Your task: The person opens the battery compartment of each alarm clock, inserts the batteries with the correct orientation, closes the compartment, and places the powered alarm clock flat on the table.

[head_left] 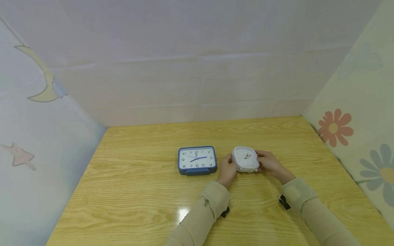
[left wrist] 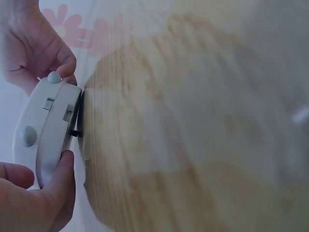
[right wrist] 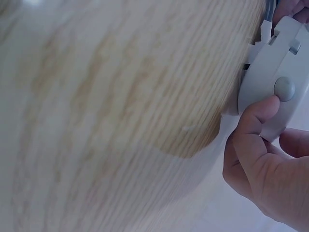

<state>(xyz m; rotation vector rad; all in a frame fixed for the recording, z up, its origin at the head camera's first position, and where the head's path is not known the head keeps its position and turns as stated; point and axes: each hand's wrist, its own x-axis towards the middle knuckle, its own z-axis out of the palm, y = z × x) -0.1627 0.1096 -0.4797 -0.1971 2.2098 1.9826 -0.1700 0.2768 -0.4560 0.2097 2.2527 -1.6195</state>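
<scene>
A small white alarm clock with a rounded square case is held between both hands, its face turned up toward the head camera. At its left side my left hand grips the case with thumb and fingers. My right hand holds the right side, and in the right wrist view a fingertip lies against a round foot. The left wrist view shows the clock's edge with two rounded feet and a dark knob at the back, close to the tabletop. Whether the case touches the wood I cannot tell.
To the left of the white clock, a blue rectangular alarm clock lies face up on the wooden table. A pale wall stands behind the table, with patterned walls at both sides. Black straps hang below the cuffs.
</scene>
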